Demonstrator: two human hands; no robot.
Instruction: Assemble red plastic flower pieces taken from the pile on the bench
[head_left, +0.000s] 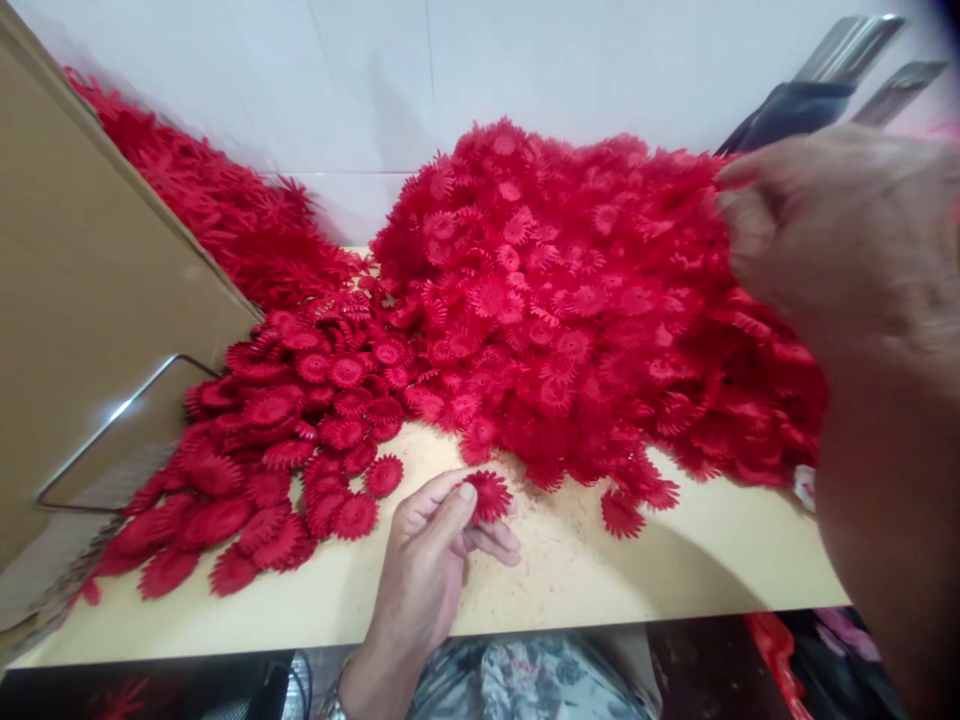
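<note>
- While the left hand rests on the pale table, its grip pinches one red plastic daisy-shaped flower head between thumb and fingertips.
- The right hand, blurred, seemingly pinches the large red flower pile.

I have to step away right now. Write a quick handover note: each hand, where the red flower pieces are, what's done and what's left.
Left hand: pinches one red flower piece between thumb and fingers, low over the table.
Right hand: raised at the right edge of the big heap, fingertips closing on a piece there; the grip itself is blurred.
Pieces: big heap in the middle, a flatter smaller pile to its left beside the cardboard box, more along the wall behind it.
Done: the smaller pile looks already handled, though I cannot be sure.
Left: most of the big heap.
</note>
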